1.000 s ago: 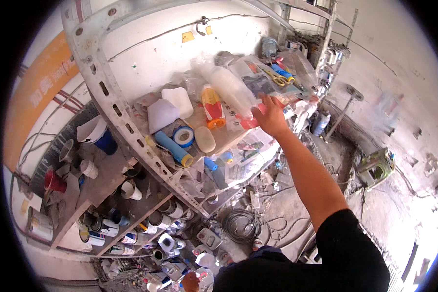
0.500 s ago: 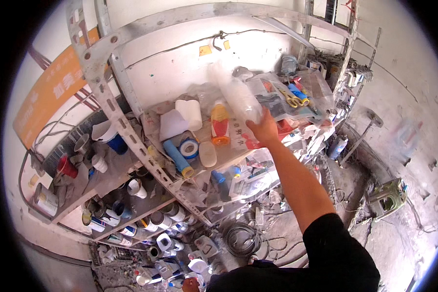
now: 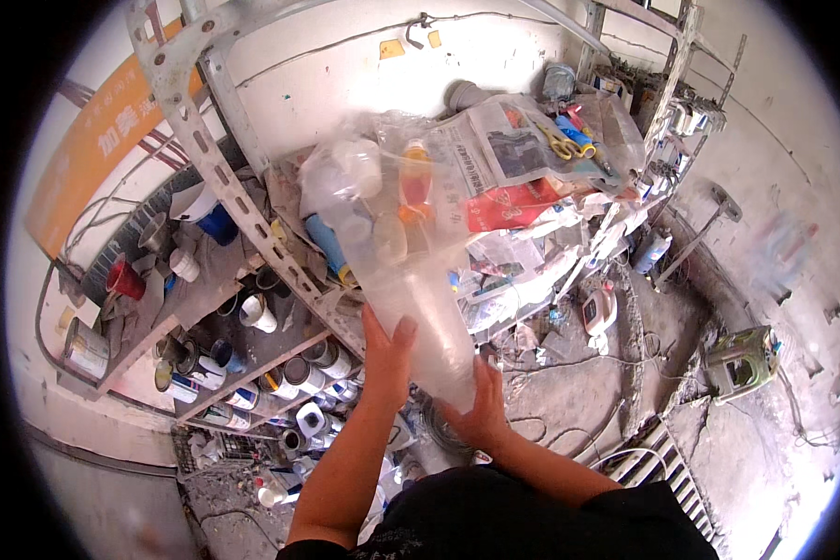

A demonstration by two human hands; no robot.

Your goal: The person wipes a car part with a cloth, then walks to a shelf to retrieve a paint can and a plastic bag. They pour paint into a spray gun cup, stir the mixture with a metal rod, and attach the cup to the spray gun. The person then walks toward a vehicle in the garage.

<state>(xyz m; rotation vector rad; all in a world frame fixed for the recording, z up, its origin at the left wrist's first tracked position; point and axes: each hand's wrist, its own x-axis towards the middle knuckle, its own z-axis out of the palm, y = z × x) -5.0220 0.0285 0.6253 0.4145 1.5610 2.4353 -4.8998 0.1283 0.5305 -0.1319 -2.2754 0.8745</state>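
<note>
A roll of clear plastic film (image 3: 429, 331) is held between my two hands, in front of the shelf. My left hand (image 3: 388, 359) grips its left side, with the thumb on the near face. At the lower right end, my right hand (image 3: 481, 403) is cupped round the roll. A loose, see-through part of the film spreads away from me over the shelf top. Through it show an orange-and-clear bottle (image 3: 416, 182), a white roll (image 3: 357, 166) and a blue roll (image 3: 327, 245).
Yellow-handled scissors (image 3: 558, 142) and newspaper (image 3: 504, 140) lie on the shelf's right. A slotted metal upright (image 3: 201, 140) stands left, beside lower shelves of paint cans (image 3: 303, 373). Coiled cable (image 3: 443, 425), a white jug (image 3: 599, 308) and a green jerrycan (image 3: 742, 359) are on the floor.
My right hand has brought the film roll from the shelf back toward my body. My left hand has come up and taken hold of it too, and loose film now covers things on the shelf.
</note>
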